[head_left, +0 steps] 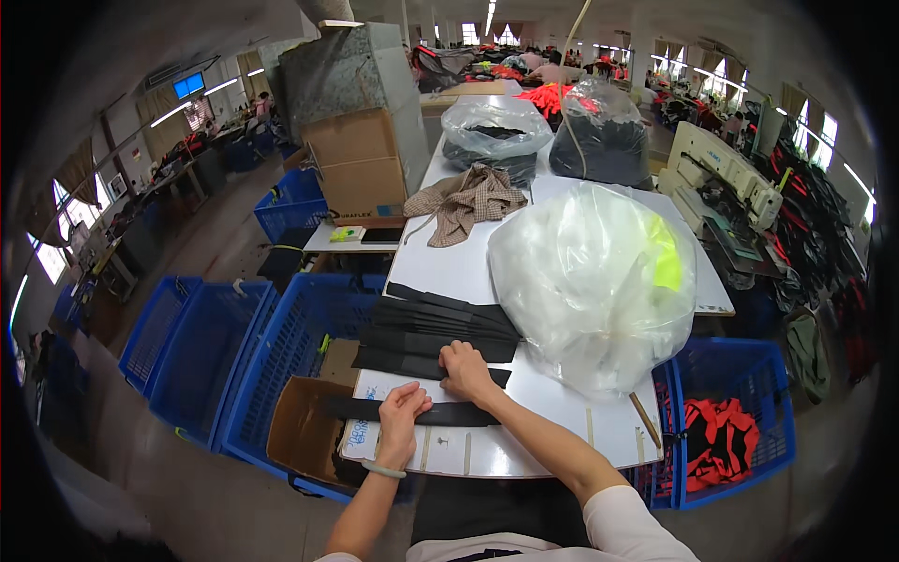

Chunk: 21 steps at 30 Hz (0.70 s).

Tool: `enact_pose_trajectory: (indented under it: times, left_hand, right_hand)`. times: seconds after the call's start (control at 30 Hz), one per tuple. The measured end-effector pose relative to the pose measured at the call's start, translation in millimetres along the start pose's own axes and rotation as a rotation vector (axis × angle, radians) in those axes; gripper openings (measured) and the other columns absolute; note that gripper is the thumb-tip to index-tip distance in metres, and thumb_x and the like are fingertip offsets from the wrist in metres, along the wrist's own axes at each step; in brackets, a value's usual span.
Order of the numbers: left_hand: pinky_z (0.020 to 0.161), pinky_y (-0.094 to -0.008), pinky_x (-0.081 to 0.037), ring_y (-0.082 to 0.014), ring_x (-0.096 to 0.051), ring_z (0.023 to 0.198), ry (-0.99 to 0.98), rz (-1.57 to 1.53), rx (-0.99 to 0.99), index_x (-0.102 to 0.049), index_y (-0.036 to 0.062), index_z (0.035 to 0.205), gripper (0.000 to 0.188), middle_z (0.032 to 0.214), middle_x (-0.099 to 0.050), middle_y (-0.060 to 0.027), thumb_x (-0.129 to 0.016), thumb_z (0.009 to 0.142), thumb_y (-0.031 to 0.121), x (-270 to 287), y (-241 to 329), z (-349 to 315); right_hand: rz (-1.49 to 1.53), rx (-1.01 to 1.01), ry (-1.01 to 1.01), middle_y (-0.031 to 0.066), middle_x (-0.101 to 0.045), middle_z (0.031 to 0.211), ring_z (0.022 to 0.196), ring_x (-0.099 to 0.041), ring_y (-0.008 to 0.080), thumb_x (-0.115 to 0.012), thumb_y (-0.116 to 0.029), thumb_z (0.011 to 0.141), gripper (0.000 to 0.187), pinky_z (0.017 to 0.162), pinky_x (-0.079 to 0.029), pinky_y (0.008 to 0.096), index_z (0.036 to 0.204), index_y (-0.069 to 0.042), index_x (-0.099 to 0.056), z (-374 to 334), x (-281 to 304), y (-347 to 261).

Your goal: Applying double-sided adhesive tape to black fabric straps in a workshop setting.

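Note:
Overlapping black fabric strips (426, 323) lie fanned out on the white table (496, 454). Closer to me, a single black fabric strip (459, 414) stretches sideways, its left end reaching past the table edge over a cardboard box. My left hand (401, 423), with a pale bangle on the wrist, is closed at this single strip, fingers bent together. Up and to the right, my right hand (465, 373) has its fingers curled onto the nearest strip of the fanned pile. The fingertips of both hands are partly hidden.
A big clear plastic bag (590, 290) fills the table's right side; a checked cloth (468, 201) lies behind the strips. Blue crates (248, 393) and an open cardboard box (300, 426) stand left. Another blue crate (782, 440) holds red-and-black fabric. A sewing machine (721, 169) is at right.

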<state>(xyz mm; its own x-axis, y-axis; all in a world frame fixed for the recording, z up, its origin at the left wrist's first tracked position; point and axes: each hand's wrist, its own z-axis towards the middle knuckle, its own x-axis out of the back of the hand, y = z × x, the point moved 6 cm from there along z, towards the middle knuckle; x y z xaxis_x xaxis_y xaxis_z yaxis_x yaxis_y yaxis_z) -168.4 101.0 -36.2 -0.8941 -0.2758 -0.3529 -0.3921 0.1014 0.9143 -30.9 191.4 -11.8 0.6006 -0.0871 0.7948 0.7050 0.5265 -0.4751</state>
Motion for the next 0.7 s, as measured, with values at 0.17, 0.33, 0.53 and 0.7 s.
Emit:
enact_pose_trajectory:
  times: [0.17,0.33,0.53,0.7]
  left_hand:
    - [0.079,-0.0294,-0.057,-0.0208,-0.066,0.087,0.044,-0.125,0.034,-0.052,-0.0078,0.119,0.033,0.100,-0.063,-0.0152,-0.063,0.089,0.001,1,-1,21]
    - [0.092,-0.0423,-0.051,-0.0322,-0.062,0.101,0.087,-0.169,0.167,-0.051,-0.0073,0.118,0.037,0.112,-0.060,-0.0191,-0.066,0.088,0.009,8,-13,76]
    - [0.094,-0.0409,-0.047,-0.0306,-0.060,0.100,0.076,-0.236,0.225,-0.056,-0.0032,0.098,0.016,0.098,-0.060,-0.0164,-0.065,0.088,0.007,-10,-11,80]
    - [0.101,-0.0460,-0.044,-0.0344,-0.057,0.110,0.088,-0.378,0.269,-0.056,-0.0045,0.109,0.025,0.111,-0.059,-0.0184,-0.065,0.089,0.007,7,-25,82]
  right_hand:
    - [-0.100,-0.003,-0.041,0.0121,-0.062,0.100,0.097,-0.059,0.0310,-0.079,-0.013,0.061,0.031,0.081,-0.050,0.0424,0.092,-0.007,-0.072,6,1,-2]
    - [-0.076,-0.045,0.061,0.0110,-0.062,0.101,0.098,-0.059,0.0308,-0.074,-0.011,0.063,0.029,0.082,-0.050,0.0429,0.092,-0.008,-0.072,17,2,11]
    - [-0.147,-0.008,0.164,0.0109,-0.060,0.095,0.092,-0.058,0.0310,-0.070,-0.008,0.064,0.030,0.074,-0.049,0.0439,0.094,-0.007,-0.064,22,-2,23]
    - [-0.180,0.190,0.176,0.0099,-0.058,0.090,0.085,-0.059,0.0295,-0.066,-0.009,0.071,0.022,0.069,-0.047,0.0406,0.092,-0.006,-0.064,15,8,-6]
